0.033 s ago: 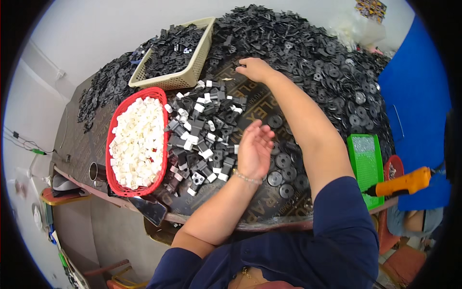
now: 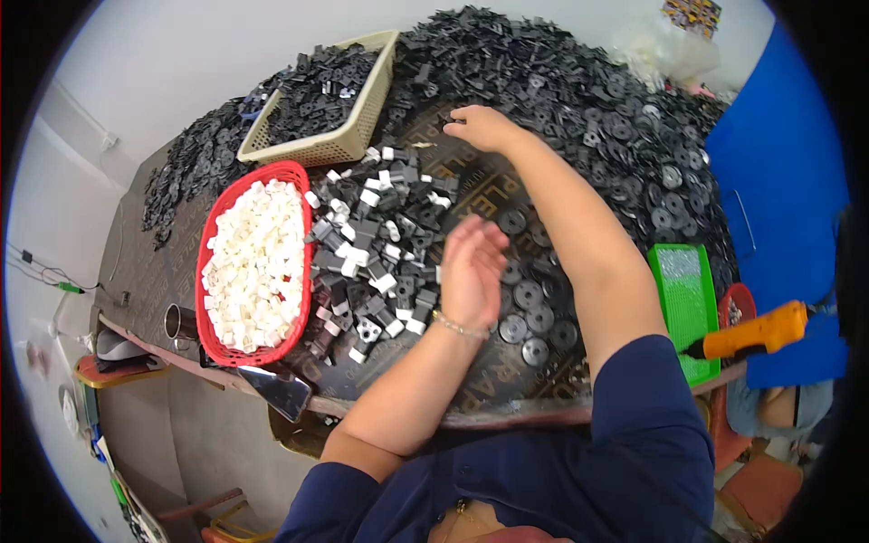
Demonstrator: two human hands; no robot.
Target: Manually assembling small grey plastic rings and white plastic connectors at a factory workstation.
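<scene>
My left hand (image 2: 473, 271) is palm up with its fingers loosely curled and apart, and nothing shows in it. It hovers between a heap of black parts with white caps (image 2: 362, 244) and a group of black round discs (image 2: 527, 294). Farther out, my right hand (image 2: 484, 129) reaches to the near edge of a large pile of black plastic parts (image 2: 543, 81). Its thumb and forefinger stand apart with nothing visible between them; the other fingers are hidden.
A red basket (image 2: 205, 271) holds white pieces at the left. Behind it stands a cream basket (image 2: 367, 118) of black parts. To the right lie a green tray (image 2: 665, 299) and an orange power screwdriver (image 2: 756, 333). A metal cup (image 2: 181, 321) and a phone (image 2: 281, 391) are at the front edge.
My left hand has shifted slightly away from me and to the left. The right hand stays in nearly the same place, and the whole view has moved a little.
</scene>
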